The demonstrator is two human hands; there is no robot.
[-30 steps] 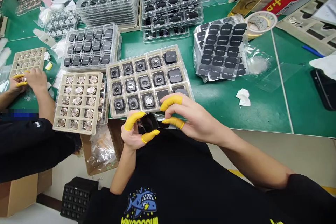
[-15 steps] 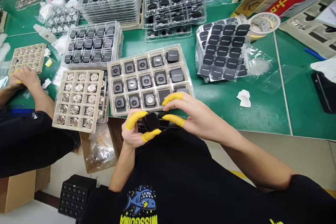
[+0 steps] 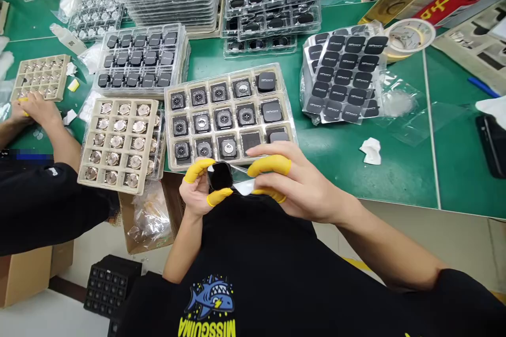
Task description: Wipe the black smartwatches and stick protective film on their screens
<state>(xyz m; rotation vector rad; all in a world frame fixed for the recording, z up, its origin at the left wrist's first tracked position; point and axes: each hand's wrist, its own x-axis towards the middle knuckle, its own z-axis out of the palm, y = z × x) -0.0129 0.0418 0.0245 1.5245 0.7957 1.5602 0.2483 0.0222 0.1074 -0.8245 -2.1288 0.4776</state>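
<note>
My left hand (image 3: 197, 187), with yellow finger cots on thumb and finger, pinches a black square smartwatch body (image 3: 220, 176) by its edges, its glossy face showing. Close beside it on the right, my right hand (image 3: 304, 181), also in yellow finger cots, pinches a thin film (image 3: 244, 186), whitish and partly clear, near the watch's right edge. Whether the film touches the watch I cannot tell. Just beyond both hands lies a beige tray (image 3: 169, 131) of watch bodies, several face down. Its right column holds black square pieces with white lettering (image 3: 271, 111).
Sheets of black lettered stickers (image 3: 340, 78) lie to the right, near a tape roll (image 3: 411, 39). Stacked clear trays (image 3: 169, 8) stand behind. A tray of round watches (image 3: 117, 142) is at left, beside a co-worker's hands (image 3: 37, 110). A phone (image 3: 490, 142) rests far right.
The dark lettered piece by my right fingers no longer shows; a whitish film shows there instead. My right hand has turned and shifted slightly right. The watch's face is now tilted more into view.
</note>
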